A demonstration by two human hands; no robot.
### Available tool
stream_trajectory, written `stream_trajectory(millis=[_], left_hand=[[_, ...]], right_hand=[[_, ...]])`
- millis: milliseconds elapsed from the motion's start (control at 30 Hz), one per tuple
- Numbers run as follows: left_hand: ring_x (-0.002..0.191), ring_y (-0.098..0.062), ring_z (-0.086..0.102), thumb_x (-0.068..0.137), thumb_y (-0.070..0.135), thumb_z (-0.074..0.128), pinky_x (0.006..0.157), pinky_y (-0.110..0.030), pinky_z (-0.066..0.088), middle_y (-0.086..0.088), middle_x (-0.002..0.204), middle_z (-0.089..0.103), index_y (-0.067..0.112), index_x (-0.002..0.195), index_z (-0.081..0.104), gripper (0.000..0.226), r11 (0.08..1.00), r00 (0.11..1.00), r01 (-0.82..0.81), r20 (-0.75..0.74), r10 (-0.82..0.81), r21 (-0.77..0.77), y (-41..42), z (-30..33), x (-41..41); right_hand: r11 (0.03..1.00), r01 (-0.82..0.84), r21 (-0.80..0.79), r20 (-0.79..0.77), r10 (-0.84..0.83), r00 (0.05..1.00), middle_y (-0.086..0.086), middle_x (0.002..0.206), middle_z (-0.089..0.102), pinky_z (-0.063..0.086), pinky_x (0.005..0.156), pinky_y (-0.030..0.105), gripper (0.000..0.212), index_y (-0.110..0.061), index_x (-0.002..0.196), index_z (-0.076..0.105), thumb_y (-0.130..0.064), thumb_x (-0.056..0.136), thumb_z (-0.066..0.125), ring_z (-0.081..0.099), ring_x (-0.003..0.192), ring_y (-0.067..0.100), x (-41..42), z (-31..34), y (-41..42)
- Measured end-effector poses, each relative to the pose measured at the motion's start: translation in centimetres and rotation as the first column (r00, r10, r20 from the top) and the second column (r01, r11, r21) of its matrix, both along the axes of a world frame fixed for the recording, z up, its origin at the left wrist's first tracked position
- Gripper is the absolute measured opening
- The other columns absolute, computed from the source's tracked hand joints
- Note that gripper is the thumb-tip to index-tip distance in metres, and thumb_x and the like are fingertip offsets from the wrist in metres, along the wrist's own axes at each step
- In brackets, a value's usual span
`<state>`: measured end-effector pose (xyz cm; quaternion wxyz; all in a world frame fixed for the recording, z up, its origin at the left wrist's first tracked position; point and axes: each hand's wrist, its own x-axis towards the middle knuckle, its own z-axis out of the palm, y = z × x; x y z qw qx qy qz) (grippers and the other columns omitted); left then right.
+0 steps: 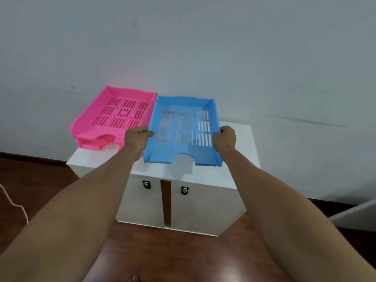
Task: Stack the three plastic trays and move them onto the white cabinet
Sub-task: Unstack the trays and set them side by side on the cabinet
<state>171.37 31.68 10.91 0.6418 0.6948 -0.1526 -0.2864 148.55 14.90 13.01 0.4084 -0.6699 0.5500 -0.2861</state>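
- Overhead, a person's two hands hold a blue tray (183, 129) by its long side walls above the top of a white cabinet (242, 143), seen from the head camera.
- Left hand (136, 139) is closed on the tray's wall at 9 o'clock, fingers curled over the rim; right hand (224, 139) is closed on the opposite wall at 3 o'clock, thumb side up.
- Blue tray sits level or nearly so, its cut-out front edge toward the viewer at 6 o'clock; whether its underside touches the cabinet cannot be told.
- At 10 o'clock from the blue tray, two pink trays (114, 117) are already nested one on the other, resting on the cabinet's left part and overhanging its edge toward the wall; the blue tray's far left corner is just beside them.
- Judged from this, two of three trays are stacked and the blue one remains to go on top.
- Slotted thin plastic suggests a light, fairly stiff tray that may flex a little if squeezed; a grip at mid-length on both side walls, as shown, should keep it balanced.
- Smooth walls could slip in a loose hold, and the overhanging pink stack might tip or slide if nudged from the right.
- Below, two cabinet locks (146, 184) face the viewer over a dark wooden floor (40, 180).
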Motion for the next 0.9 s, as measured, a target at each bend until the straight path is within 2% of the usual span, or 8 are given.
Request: stream_trajectory(millis=[100, 200, 267, 367, 500, 633, 800, 900], left_hand=[[0.077, -0.018, 0.069, 0.089, 0.003, 0.074, 0.068, -0.026, 0.057, -0.014, 0.113, 0.072, -0.004, 0.125, 0.067, 0.037, 0.998, 1.0, -0.017, -0.006, 0.018, 0.055, 0.9, -1.4, -0.6], [0.081, -0.02, 0.07, 0.088, 0.004, 0.076, 0.069, -0.024, 0.058, -0.013, 0.112, 0.071, -0.004, 0.126, 0.067, 0.039, 0.995, 0.999, -0.037, -0.012, 0.039, 0.095, 1.6, -2.7, -1.0], [0.074, -0.013, 0.069, 0.088, 0.003, 0.075, 0.059, -0.018, 0.058, -0.011, 0.109, 0.071, -0.004, 0.124, 0.068, 0.037, 0.993, 0.999, -0.041, -0.012, 0.043, 0.108, 2.0, -3.5, -1.2], [0.078, -0.016, 0.069, 0.089, 0.004, 0.075, 0.066, -0.022, 0.057, -0.009, 0.108, 0.071, -0.002, 0.126, 0.068, 0.038, 0.987, 0.999, -0.045, -0.01, 0.047, 0.152, 2.5, -4.8, -1.6], [0.07, -0.009, 0.067, 0.091, 0.006, 0.073, 0.055, -0.018, 0.054, -0.006, 0.102, 0.071, 0.0, 0.125, 0.069, 0.035, 0.978, 0.999, -0.047, -0.003, 0.049, 0.202, 3.3, -6.3, -1.5], [0.071, -0.008, 0.066, 0.093, 0.007, 0.07, 0.054, -0.016, 0.052, -0.003, 0.098, 0.071, 0.004, 0.126, 0.069, 0.033, 0.969, 1.0, -0.03, 0.001, 0.031, 0.245, 3.5, -7.5, -1.2], [0.076, -0.005, 0.064, 0.092, -0.003, 0.065, 0.051, -0.01, 0.051, 0.008, 0.092, 0.07, 0.006, 0.127, 0.069, 0.037, 0.971, 1.0, 0.005, 0.01, -0.008, 0.24, 3.9, -7.7, -0.8], [0.083, -0.013, 0.067, 0.087, -0.004, 0.067, 0.065, -0.019, 0.055, -0.006, 0.106, 0.075, 0.006, 0.124, 0.07, 0.039, 0.965, 0.999, 0.003, 0.03, -0.012, 0.262, 4.4, -7.9, -0.3]], right_hand=[[1.0, -0.015, 0.025, -0.006, 0.015, 1.0, 0.001, 0.071, 0.047, 0.034, 0.048, 0.026, 0.018, -0.015, 0.073, 0.04, 0.001, 0.081, 0.042, 0.042, 0.054, 0.016, -0.5, -2.0, 0.5], [1.0, -0.007, 0.028, -0.027, 0.008, 1.0, 0.003, 0.075, 0.051, 0.036, 0.05, 0.028, 0.016, -0.011, 0.08, 0.047, 0.004, 0.081, 0.041, 0.043, 0.057, 0.017, -0.7, -3.7, 1.1], [1.0, -0.006, 0.028, -0.03, 0.007, 1.0, 0.005, 0.083, 0.056, 0.039, 0.052, 0.028, 0.017, -0.009, 0.086, 0.052, 0.004, 0.083, 0.041, 0.048, 0.061, 0.016, -0.6, -4.8, 1.4], [0.999, -0.007, 0.052, -0.034, 0.009, 0.999, 0.008, 0.095, 0.062, 0.048, 0.06, 0.032, 0.023, -0.005, 0.099, 0.058, 0.004, 0.087, 0.041, 0.055, 0.07, 0.02, -0.6, -6.4, 1.9], [0.999, -0.005, 0.05, -0.055, 0.008, 0.998, 0.001, 0.084, 0.058, 0.047, 0.057, 0.032, 0.018, -0.009, 0.091, 0.054, 0.003, 0.089, 0.04, 0.055, 0.068, 0.019, -0.3, -8.4, 2.6], [0.999, 0.001, 0.035, -0.084, 0.002, 0.996, 0.005, 0.09, 0.059, 0.05, 0.062, 0.035, 0.018, -0.004, 0.098, 0.057, 0.003, 0.095, 0.04, 0.055, 0.072, 0.02, 0.1, -9.8, 3.3], [0.999, 0.024, 0.025, -0.074, -0.022, 0.997, 0.005, 0.09, 0.058, 0.046, 0.061, 0.029, 0.02, -0.002, 0.103, 0.058, 0.005, 0.097, 0.041, 0.054, 0.075, 0.02, 1.0, -10.9, 3.1], [1.0, 0.024, 0.02, -0.07, -0.022, 0.997, 0.007, 0.094, 0.054, 0.041, 0.058, 0.025, 0.019, -0.003, 0.105, 0.057, 0.005, 0.098, 0.041, 0.049, 0.075, 0.019, 2.1, -11.2, 2.7]])
